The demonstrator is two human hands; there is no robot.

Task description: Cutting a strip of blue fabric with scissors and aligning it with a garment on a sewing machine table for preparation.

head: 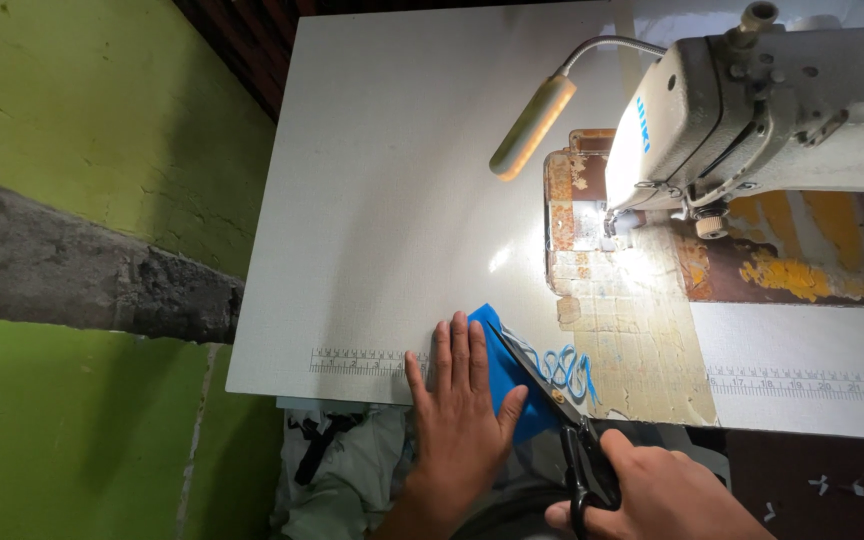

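Evidently mid-cut, the left hand pressed flat on the blue fabric piece while the right hand gripped black-handled scissors, blades on its edge.

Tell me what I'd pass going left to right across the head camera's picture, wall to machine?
Green wall → left hand → blue fabric → scissors → right hand → sewing machine.
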